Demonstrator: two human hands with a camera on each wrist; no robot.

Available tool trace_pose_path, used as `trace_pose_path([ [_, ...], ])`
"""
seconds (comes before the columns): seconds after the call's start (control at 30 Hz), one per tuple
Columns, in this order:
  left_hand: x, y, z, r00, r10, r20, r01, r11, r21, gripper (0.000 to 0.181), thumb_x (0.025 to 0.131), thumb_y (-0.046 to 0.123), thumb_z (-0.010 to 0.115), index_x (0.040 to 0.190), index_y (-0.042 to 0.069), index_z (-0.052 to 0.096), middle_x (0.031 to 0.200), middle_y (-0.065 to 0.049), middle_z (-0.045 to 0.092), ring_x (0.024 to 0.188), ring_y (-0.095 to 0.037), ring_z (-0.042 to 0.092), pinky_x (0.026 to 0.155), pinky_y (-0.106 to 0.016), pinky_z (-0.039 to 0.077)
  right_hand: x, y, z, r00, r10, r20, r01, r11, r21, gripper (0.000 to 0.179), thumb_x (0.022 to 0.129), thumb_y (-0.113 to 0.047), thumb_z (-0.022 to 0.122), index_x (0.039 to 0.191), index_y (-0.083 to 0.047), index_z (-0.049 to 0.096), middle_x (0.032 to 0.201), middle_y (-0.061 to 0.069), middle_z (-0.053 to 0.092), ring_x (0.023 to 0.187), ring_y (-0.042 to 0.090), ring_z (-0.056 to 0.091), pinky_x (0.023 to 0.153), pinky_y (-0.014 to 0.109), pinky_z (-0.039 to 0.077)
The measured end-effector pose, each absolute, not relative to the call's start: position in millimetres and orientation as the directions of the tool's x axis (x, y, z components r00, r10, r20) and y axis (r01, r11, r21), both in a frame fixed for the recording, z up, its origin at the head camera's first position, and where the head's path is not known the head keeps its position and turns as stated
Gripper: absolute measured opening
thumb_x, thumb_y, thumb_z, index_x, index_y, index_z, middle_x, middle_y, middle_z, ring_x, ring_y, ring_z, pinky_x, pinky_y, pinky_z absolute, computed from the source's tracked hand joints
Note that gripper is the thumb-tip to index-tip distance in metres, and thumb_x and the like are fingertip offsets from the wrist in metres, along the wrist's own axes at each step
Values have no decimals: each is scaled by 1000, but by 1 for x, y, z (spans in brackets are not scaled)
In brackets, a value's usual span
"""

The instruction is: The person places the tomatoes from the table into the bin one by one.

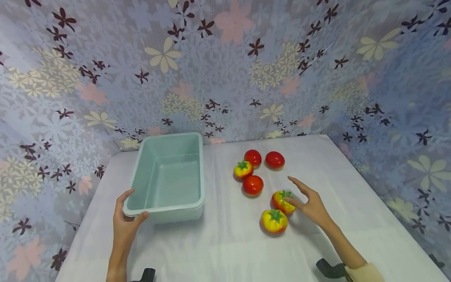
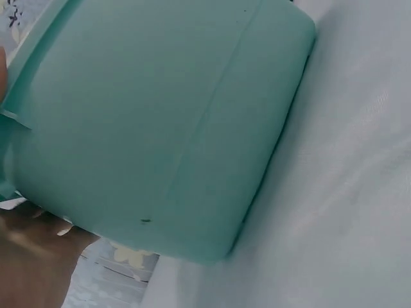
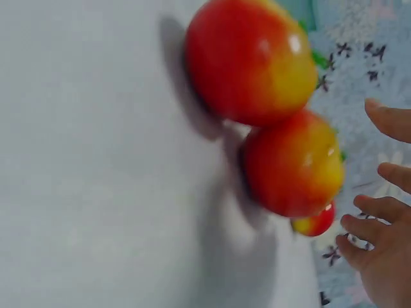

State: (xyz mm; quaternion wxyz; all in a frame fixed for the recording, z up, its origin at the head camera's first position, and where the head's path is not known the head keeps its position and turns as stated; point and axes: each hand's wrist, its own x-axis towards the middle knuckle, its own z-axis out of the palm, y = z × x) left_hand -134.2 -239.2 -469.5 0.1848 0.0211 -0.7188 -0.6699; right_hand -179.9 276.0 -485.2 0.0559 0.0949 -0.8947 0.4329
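Note:
My left hand (image 1: 124, 224) grips the near left corner of a pale green plastic tub (image 1: 176, 215), its thumb at the front rim and its fingers at the left side. Nothing lies inside the tub. In the left wrist view the tub's outer wall (image 2: 148, 128) fills most of the picture. My right hand (image 1: 312, 206), fingers spread, hovers just right of a red-and-yellow toy tomato (image 1: 282, 203) with a green leafy top. A second yellow-and-red toy tomato (image 1: 274, 222) sits right in front of that one. Both show large in the right wrist view.
Farther back on the white-covered table (image 1: 225, 250) lie three red tomatoes, one (image 1: 253, 185) nearest me, and a smaller yellow-and-red one (image 1: 243, 170) among them. Flower-patterned cloth (image 1: 218, 78) rises behind the table and along its sides.

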Motion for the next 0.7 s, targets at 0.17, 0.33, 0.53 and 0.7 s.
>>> trace_pose_path([
  [0.17,-136,-242,-473,-909,-324,261,238,110,965,72,73,-18,69,139,0,45,145,-1,39,127,-12,43,88,-10,45,-184,279,-501,-981,-157,113,-184,577,-796,66,88,-19,69,146,-6,42,149,24,41,136,47,37,107,66,30],
  [0.33,-135,-240,-476,-902,-343,263,240,110,965,72,71,-20,70,136,-1,47,144,-1,42,120,-10,47,82,-9,48,-179,284,-511,-978,-186,90,-182,573,-799,65,88,-17,70,144,0,42,143,25,48,130,44,46,105,58,37],
  [0.53,-134,-238,-476,-893,-350,283,252,132,959,72,68,-21,73,134,-3,49,142,-1,43,118,-9,48,82,-8,47,-182,286,-514,-982,-184,50,-142,532,-835,57,91,-20,67,142,-2,47,139,21,53,121,40,55,95,27,52],
  [0.7,-132,-234,-475,-894,-344,286,243,162,956,73,67,-19,75,133,-2,50,141,-2,44,112,-10,50,78,-8,48,-186,286,-516,-987,-161,8,-92,524,-847,56,92,-24,66,140,-1,49,138,21,54,118,35,57,88,13,48],
])
